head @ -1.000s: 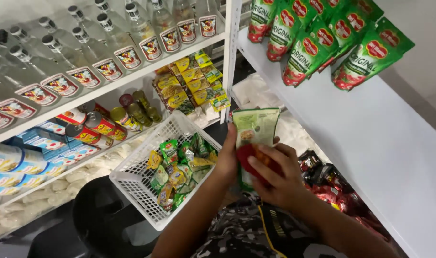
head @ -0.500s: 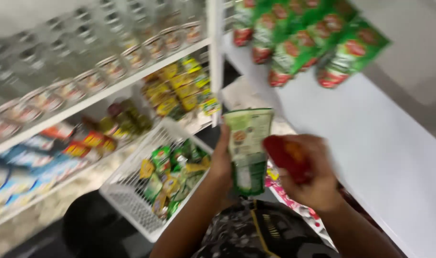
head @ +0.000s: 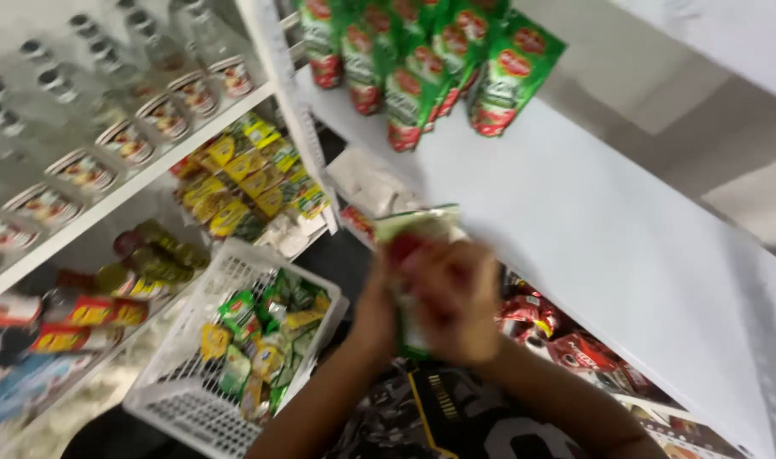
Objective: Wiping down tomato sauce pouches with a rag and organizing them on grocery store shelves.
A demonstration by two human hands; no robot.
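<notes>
- White metal shelves (head: 575,212) are filling this shop corner, and everything is looking a bit blurry.
- Both hands are meeting just in front of the white shelf's front edge, close to the person's chest.
- The left hand (head: 379,297) is curling its fingers around the side of a soft pale-green plastic pouch (head: 417,229), holding it upright.
- The right hand (head: 456,297) is closing over the front of the pouch, and it is also gripping a small red packet (head: 407,248) that is pressing against the pouch.
- The blur is hiding how tight each finger is sitting.
- A row of green and red stand-up pouches (head: 430,59) is standing at the back of the white shelf, well apart from the hands.
- A white plastic basket with a grid of holes (head: 192,374) is sitting low down, to the left of the white shelf, near the left arm.
- Small green and yellow snack packets (head: 265,336) are lying inside the basket.
- Clear glass bottles with round labels (head: 133,127) are standing in rows on another shelf far to the left.
- Shiny red packets (head: 566,340) are lying under the white shelf, near the right arm.
</notes>
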